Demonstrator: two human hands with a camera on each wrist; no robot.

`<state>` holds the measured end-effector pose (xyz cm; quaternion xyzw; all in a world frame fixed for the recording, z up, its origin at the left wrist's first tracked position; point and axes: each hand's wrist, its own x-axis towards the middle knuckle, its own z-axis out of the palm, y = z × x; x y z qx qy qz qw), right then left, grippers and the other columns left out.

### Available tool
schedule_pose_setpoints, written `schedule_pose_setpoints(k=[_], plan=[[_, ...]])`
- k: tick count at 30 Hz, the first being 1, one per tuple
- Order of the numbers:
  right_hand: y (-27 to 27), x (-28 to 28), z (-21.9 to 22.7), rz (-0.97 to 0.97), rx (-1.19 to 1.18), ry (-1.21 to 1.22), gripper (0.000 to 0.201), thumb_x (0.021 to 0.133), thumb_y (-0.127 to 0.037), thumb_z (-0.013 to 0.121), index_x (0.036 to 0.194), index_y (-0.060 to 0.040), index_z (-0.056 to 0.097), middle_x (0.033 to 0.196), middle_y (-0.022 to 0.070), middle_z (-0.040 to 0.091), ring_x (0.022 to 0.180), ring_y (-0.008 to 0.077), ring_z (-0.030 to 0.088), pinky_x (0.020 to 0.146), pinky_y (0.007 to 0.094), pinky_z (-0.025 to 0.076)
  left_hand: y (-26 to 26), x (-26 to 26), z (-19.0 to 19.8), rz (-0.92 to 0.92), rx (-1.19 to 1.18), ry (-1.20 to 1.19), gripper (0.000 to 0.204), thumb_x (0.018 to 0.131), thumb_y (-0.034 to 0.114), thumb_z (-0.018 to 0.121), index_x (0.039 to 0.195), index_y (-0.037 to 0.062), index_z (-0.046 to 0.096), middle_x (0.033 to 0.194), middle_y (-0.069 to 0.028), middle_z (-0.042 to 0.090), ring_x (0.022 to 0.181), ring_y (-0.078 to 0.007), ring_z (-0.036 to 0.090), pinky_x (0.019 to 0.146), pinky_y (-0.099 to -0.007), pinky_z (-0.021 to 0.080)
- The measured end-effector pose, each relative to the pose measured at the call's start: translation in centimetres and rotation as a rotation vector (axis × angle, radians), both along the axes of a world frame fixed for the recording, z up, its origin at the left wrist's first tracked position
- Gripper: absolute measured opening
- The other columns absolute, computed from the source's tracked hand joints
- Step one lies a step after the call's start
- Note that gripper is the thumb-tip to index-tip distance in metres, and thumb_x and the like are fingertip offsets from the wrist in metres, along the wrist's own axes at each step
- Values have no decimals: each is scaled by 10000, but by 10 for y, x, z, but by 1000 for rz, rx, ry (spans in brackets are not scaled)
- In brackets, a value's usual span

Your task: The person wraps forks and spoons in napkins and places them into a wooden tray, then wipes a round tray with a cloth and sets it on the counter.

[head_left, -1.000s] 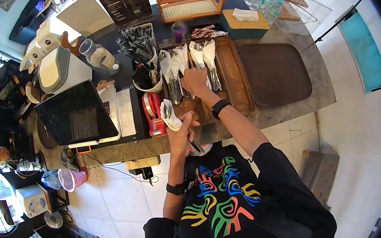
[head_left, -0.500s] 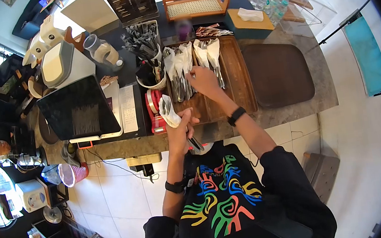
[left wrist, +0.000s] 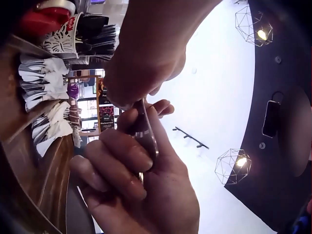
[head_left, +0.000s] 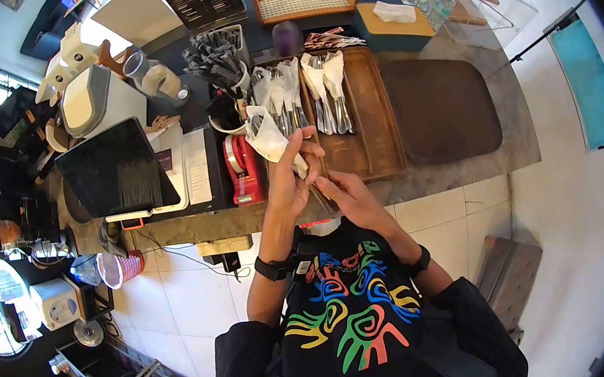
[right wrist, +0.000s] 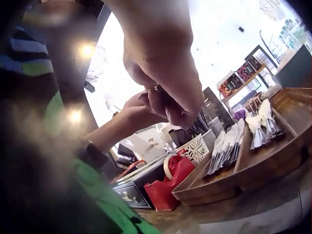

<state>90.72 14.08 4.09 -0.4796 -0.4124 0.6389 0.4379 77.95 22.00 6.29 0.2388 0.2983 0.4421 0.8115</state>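
Note:
In the head view my left hand (head_left: 292,182) holds a cutlery bundle over the tray's front edge, its upper part wrapped in a white napkin (head_left: 266,138). My right hand (head_left: 355,200) grips the handle ends just below it. The left wrist view shows the fingers of my right hand (left wrist: 126,170) curled round the shiny metal handles (left wrist: 146,134). Beyond my hands lies a wooden tray (head_left: 368,107) with napkin-wrapped cutlery in two groups, a left group (head_left: 278,88) and a right group (head_left: 325,82).
A red tape dispenser (head_left: 243,172) stands left of the tray, beside a tablet (head_left: 113,171). Behind is a holder of black-wrapped utensils (head_left: 214,56). A dark brown tray (head_left: 444,109) lies to the right, with a tissue box (head_left: 393,24) behind it.
My right hand has drawn back from the bundles in the tray to the handles below my left hand. My left hand has shifted up and right with its bundle.

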Motion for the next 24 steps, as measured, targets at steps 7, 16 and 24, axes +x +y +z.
schedule_pose_setpoints(k=[7,16,24], plan=[[-13,1,37,-182,234,-502,249,939,-217,563,849,15,548,558,138,488,501,263,498,517,360,377,-4,19,-7,-10,-41,-20,400,991,340,487,1153,-21,550,795,-88,631,597,-141,549,520,-250,436],[-21,10,36,-235,506,-665,165,886,-111,608,817,28,553,700,162,500,644,339,517,564,400,389,-19,23,-5,89,74,-329,493,1014,434,375,1146,-1,565,818,-105,618,630,-182,550,559,-259,446],[-24,5,28,-362,510,-605,123,868,-102,644,906,9,606,720,122,539,684,283,540,601,360,423,-30,26,8,160,167,-137,455,1003,393,441,1140,-36,506,870,-138,632,753,-215,638,668,-292,524]])
